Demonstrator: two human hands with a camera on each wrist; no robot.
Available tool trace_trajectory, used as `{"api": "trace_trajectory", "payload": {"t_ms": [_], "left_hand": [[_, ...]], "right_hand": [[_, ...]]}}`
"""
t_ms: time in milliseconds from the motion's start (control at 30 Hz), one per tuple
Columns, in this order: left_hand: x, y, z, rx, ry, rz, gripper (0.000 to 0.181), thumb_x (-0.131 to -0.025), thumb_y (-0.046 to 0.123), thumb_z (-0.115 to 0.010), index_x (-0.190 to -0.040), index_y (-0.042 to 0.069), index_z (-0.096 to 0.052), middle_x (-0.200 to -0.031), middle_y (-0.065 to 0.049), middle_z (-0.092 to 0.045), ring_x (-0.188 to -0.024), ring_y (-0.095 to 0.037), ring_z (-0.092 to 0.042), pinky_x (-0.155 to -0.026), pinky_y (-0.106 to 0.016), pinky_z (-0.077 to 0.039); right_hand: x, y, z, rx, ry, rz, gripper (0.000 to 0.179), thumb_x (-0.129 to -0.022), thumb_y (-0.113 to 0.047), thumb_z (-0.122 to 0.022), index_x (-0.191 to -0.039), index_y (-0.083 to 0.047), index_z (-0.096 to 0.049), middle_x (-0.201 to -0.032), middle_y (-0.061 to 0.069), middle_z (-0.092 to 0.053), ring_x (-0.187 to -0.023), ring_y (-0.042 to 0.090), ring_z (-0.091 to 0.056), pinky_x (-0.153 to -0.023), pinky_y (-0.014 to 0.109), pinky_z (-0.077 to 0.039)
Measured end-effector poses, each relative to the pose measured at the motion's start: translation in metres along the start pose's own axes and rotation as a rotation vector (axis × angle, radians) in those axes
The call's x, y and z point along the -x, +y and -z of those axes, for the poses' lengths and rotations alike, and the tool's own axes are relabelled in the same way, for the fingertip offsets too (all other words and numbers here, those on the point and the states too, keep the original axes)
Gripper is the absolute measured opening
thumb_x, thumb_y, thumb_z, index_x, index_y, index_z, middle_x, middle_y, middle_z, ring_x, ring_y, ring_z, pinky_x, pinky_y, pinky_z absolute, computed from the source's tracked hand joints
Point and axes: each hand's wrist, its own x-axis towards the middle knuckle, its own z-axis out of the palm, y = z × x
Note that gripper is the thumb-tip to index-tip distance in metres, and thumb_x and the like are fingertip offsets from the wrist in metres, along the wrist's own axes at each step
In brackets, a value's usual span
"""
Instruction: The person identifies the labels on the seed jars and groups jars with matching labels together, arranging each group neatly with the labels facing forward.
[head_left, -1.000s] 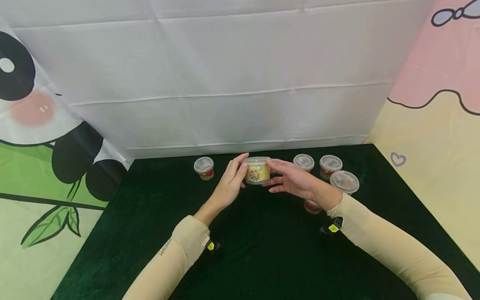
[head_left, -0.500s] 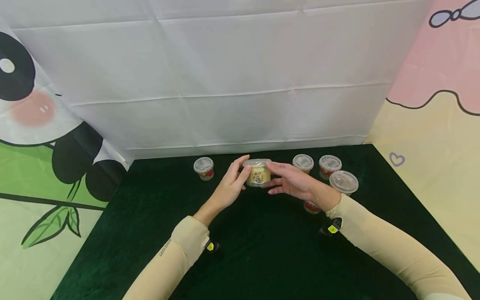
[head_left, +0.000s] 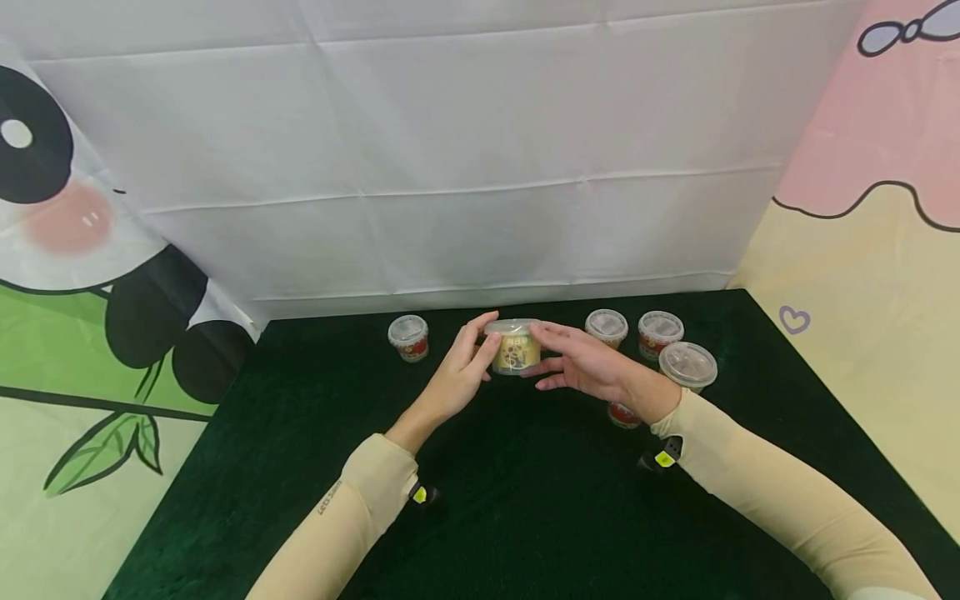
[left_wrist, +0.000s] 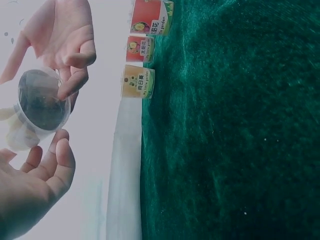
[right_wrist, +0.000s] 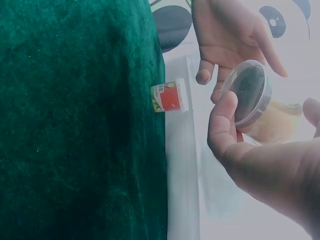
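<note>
Between both hands is a clear plastic tub (head_left: 516,353) with a yellow label and a clear lid, raised above the dark green cloth. My left hand (head_left: 459,368) grips its left side, thumb at the front near the lid's edge. From the right, my right hand (head_left: 588,363) holds it with the thumb near the lid and other fingers lower down. In the left wrist view the tub's round base (left_wrist: 44,100) looks dark, with fingertips of both hands at its rim. The right wrist view shows the same dark base (right_wrist: 248,92) from the other side.
A small lidded tub with a red label (head_left: 409,337) stands back left on the green cloth (head_left: 480,517). Several more lidded tubs stand on the right, among them a larger one (head_left: 688,365); another red-labelled tub (head_left: 624,414) is partly hidden under the right wrist. A white cloth wall (head_left: 480,167) rises behind.
Over the last second the tub has come down slightly and tipped so that more of its lid shows. Both hands moved with it, keeping their hold.
</note>
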Motion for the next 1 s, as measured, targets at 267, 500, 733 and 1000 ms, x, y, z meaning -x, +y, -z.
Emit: {"api": "trace_trajectory", "payload": {"t_ms": [267,500,733,1000], "left_hand": [[0.002,0.0012,0.0012,0.03,0.007,-0.01,0.049,-0.111,0.045,-0.031,-0.155,0.023,-0.032,-0.144,-0.009,-0.037,-0.108,-0.026,-0.05,-0.083,-0.062,-0.051],[0.003,0.0016,0.0026,0.025,0.004,-0.006,0.052,-0.111,0.044,-0.032,-0.156,0.019,-0.031,-0.143,-0.009,-0.037,-0.108,-0.026,-0.049,-0.082,-0.058,-0.052],[0.0032,0.0004,0.0041,0.035,-0.003,-0.006,0.047,-0.112,0.039,-0.032,-0.156,0.023,-0.032,-0.143,-0.011,-0.037,-0.108,-0.027,-0.049,-0.082,-0.055,-0.053],[0.0042,0.0017,0.006,0.03,-0.024,0.019,0.049,-0.113,0.032,-0.03,-0.159,0.015,-0.027,-0.147,-0.017,-0.034,-0.11,-0.03,-0.048,-0.084,-0.058,-0.052]], "right_hand": [[0.0003,0.0005,-0.0008,-0.01,0.001,0.002,0.061,-0.109,-0.044,-0.041,-0.156,-0.009,-0.024,-0.138,0.016,-0.045,-0.116,0.03,-0.057,-0.093,0.04,-0.052],[-0.0005,0.0013,-0.0014,-0.013,-0.009,-0.001,0.059,-0.11,-0.043,-0.039,-0.156,-0.009,-0.024,-0.138,0.017,-0.045,-0.119,0.032,-0.057,-0.093,0.04,-0.052],[-0.0016,0.0017,-0.0018,-0.009,-0.011,-0.003,0.059,-0.11,-0.044,-0.039,-0.156,-0.01,-0.025,-0.138,0.017,-0.045,-0.12,0.033,-0.056,-0.094,0.04,-0.051],[-0.0014,0.0022,-0.0032,-0.002,-0.018,-0.004,0.057,-0.111,-0.041,-0.035,-0.157,-0.01,-0.024,-0.139,0.017,-0.043,-0.119,0.032,-0.055,-0.094,0.04,-0.051]]}}
